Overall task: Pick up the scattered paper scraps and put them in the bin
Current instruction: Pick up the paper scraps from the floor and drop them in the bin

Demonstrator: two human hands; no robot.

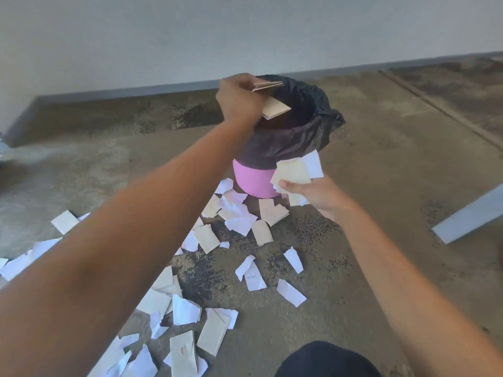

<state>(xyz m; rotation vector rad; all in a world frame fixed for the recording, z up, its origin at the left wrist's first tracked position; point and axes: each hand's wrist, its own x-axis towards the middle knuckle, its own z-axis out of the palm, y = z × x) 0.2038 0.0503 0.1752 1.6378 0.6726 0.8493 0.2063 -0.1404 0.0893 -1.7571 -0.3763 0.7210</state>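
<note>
One pink bin (254, 180) has a black bag (307, 131). The left hand (239, 97) holds two tan scraps (275, 108) over it. The right hand (313, 194) grips a small bunch (295, 171); many white and tan scraps (239, 213) lie on the floor (381, 164).

A bare room or covered yard of a plain building, its exact kind unclear. The floor (381, 164) is rough, stained concrete with dark mottled patches. At the far side a pale painted wall (245, 31) meets it along a grey skirting band (136, 89). A grey board (468, 219) lies at the right.
</note>
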